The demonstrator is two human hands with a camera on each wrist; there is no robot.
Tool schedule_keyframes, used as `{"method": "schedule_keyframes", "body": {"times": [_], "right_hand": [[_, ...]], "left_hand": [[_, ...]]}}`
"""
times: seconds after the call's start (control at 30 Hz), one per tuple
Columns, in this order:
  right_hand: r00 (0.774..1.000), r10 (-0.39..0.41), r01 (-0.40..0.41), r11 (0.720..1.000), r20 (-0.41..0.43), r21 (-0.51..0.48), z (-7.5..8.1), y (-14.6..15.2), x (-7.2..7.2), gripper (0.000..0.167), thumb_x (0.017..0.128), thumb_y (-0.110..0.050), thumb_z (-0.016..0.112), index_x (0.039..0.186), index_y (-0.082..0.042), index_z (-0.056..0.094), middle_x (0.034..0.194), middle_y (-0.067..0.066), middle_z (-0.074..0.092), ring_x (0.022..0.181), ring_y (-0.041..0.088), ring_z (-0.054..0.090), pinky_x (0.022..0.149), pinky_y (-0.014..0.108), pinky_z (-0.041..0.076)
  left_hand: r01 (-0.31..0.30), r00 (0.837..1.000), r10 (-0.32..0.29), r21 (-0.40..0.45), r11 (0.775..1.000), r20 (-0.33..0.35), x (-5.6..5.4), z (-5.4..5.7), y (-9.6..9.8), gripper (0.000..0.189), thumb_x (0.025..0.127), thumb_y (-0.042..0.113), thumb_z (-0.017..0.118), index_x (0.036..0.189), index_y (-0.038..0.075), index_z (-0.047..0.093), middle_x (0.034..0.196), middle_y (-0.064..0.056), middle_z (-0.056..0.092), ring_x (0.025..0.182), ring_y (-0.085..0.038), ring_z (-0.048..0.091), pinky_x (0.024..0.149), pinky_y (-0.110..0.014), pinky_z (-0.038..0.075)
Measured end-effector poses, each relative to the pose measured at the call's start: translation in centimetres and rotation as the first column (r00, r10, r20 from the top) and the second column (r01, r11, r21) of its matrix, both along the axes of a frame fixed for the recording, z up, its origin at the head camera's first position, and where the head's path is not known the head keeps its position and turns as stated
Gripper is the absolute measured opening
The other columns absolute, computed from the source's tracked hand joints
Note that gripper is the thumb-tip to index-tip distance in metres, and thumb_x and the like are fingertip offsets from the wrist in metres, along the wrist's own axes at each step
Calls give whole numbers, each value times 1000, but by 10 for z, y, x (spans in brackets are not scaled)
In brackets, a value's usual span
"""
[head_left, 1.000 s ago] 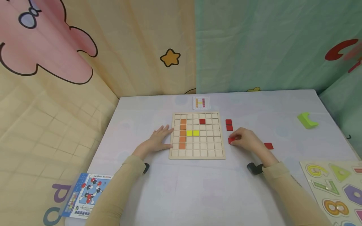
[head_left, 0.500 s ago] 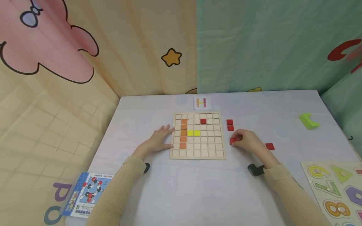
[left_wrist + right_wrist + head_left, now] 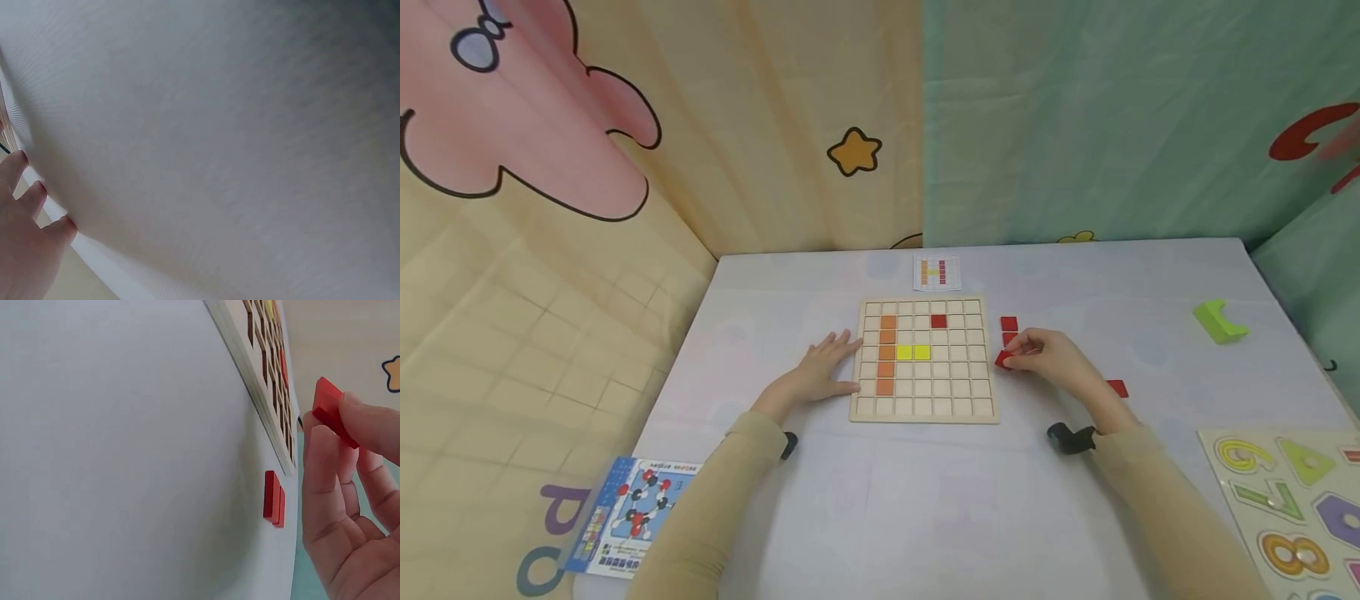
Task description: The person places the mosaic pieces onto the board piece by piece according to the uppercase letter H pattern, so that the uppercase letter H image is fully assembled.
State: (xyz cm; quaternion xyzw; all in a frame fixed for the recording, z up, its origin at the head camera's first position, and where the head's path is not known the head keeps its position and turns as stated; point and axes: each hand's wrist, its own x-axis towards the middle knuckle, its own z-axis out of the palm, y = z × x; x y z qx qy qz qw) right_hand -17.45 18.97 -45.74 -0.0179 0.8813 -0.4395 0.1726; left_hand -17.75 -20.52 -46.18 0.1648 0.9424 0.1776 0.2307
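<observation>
A wooden grid board (image 3: 932, 419) lies mid-table, bearing a column of orange tiles (image 3: 887, 354), two yellow tiles (image 3: 913, 352) and one red tile (image 3: 938, 321). My left hand (image 3: 808, 373), fingers spread, touches the board's left edge with its fingertips and thumb. Beyond the right edge, my right hand (image 3: 1051, 360) pinches a red square tile (image 3: 1003, 359) between thumb and fingers; the right wrist view shows this held tile (image 3: 330, 406) tilted and raised off the table. Two more red tiles (image 3: 1009, 324) lie just behind it, the nearer one partly covered by the fingers.
Another red tile (image 3: 1117, 388) lies behind the right wrist. A small pattern card (image 3: 937, 273) sits beyond the board. Far right is a green notched block (image 3: 1220, 322); front right, a number-and-shape puzzle board (image 3: 1277, 500). A blue-and-white box (image 3: 632, 517) lies front left.
My right hand has picked up the red tile from the table and moved it slightly away from me and left, toward the board. My left hand stays in place.
</observation>
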Motion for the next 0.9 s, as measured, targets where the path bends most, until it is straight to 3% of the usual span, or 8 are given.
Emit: {"method": "schedule_keyframes", "body": {"times": [0.17,0.3,0.5,0.73,0.9], "right_hand": [[999,-47,46,993,-10,-106,6,-22,-13,35,90,-20,73,117,0,63,106,15,67,90,19,63,79,23,55],[998,-64,61,989,-19,-134,9,-41,-25,34,89,-17,72,117,1,64,109,16,68,92,19,64,80,22,54],[998,-48,44,992,-28,-115,7,-65,-43,30,89,-17,73,114,-1,68,108,17,71,94,21,65,76,20,53],[999,-31,32,997,6,-70,9,-85,-52,25,89,-19,73,112,-8,73,112,13,68,93,22,59,74,20,51],[1000,-1,1,1000,-11,-18,5,-93,-57,23,91,-20,72,111,-10,74,120,14,65,104,25,54,86,30,51]], "left_hand": [[4,1000,-4,1,1000,0,0,-1,-1,87,90,42,69,159,19,21,167,-11,4,154,-35,-3,122,-60,2],[9,1000,-9,14,1000,-4,-2,-3,-1,86,91,42,68,158,18,21,167,-12,5,154,-36,-2,122,-61,2],[-1,1000,1,20,1000,0,-1,-2,-1,86,90,42,69,158,19,21,167,-11,5,154,-35,-3,122,-60,1],[-9,1000,9,20,1000,3,0,-2,-1,86,90,42,69,158,19,22,167,-11,5,154,-34,-3,122,-59,1],[0,1000,0,28,1000,-1,0,-1,-2,86,90,42,69,158,19,22,167,-11,5,154,-35,-2,122,-60,1]]}}
